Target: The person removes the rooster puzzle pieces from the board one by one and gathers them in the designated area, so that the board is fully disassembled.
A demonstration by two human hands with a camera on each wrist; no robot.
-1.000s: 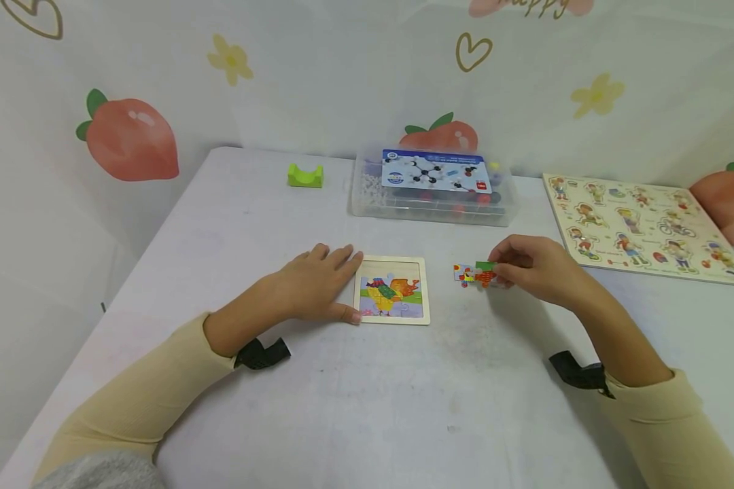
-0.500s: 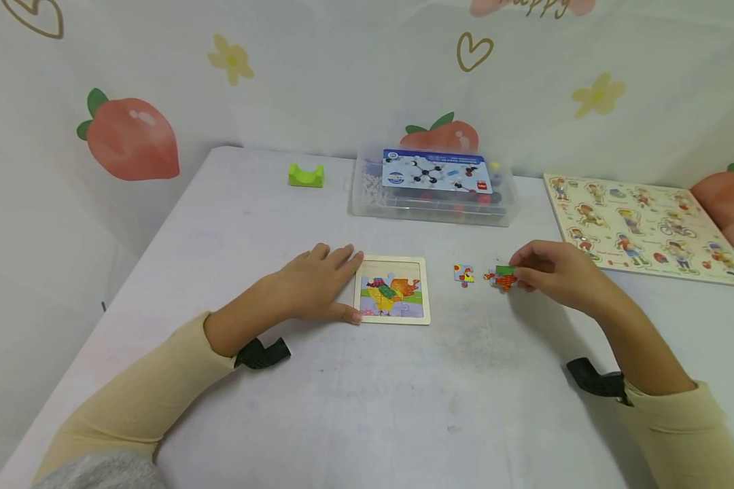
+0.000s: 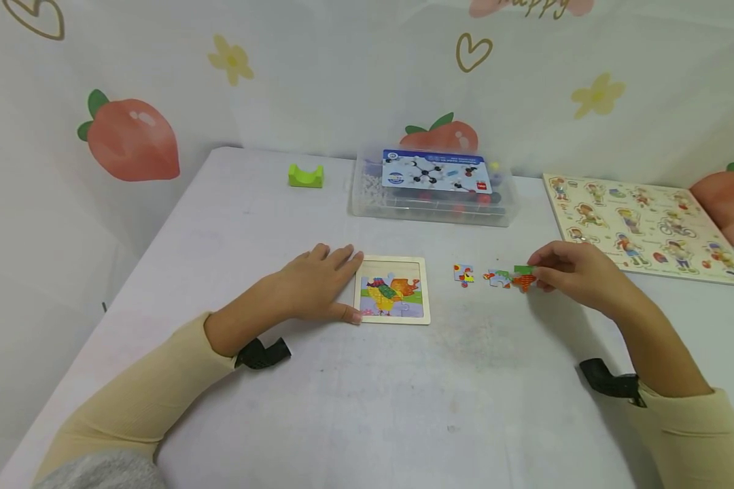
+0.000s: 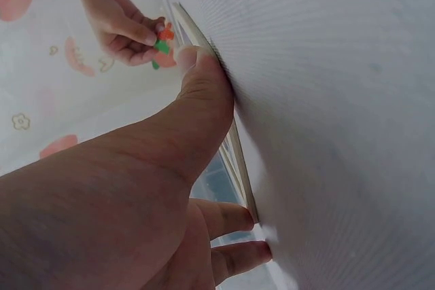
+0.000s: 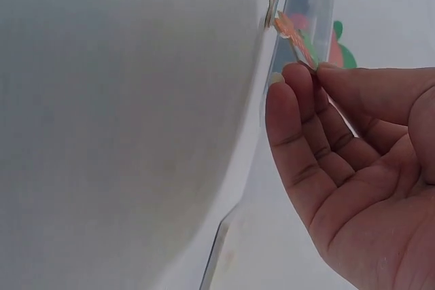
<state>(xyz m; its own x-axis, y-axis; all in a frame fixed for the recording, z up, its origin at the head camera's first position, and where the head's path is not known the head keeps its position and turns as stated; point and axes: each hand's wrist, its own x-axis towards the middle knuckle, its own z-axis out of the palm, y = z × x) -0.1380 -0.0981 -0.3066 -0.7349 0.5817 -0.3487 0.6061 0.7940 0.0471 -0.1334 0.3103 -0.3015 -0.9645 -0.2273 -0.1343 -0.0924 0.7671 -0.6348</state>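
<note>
In the head view a small wooden puzzle frame [image 3: 427, 292] lies on the white table, a partly assembled bird picture [image 3: 387, 296] inside. My left hand [image 3: 308, 285] rests at the frame's left side, fingers spread toward the far corner, thumb [image 4: 197, 93] on the near one. My right hand [image 3: 578, 275] pinches a green and orange-red jigsaw piece [image 3: 523, 277] by its edge, between thumb and fingertips; in the right wrist view the piece [image 5: 296, 37] is tilted. To its left lie a pale blue and green piece [image 3: 498, 278] and a yellow and red piece [image 3: 463, 274].
Behind the pieces stands a clear plastic box [image 3: 434, 210] with a blue molecule card on it. A wooden board with figure cut-outs [image 3: 654, 227] lies at the right, behind my right hand. At the back left is a lime-green block [image 3: 306, 176]. A printed cloth backs the table.
My right hand has moved right with the green and orange-red piece, away from the two others, and the pale blue piece now shows uncovered. My left hand and the frame have stayed put.
</note>
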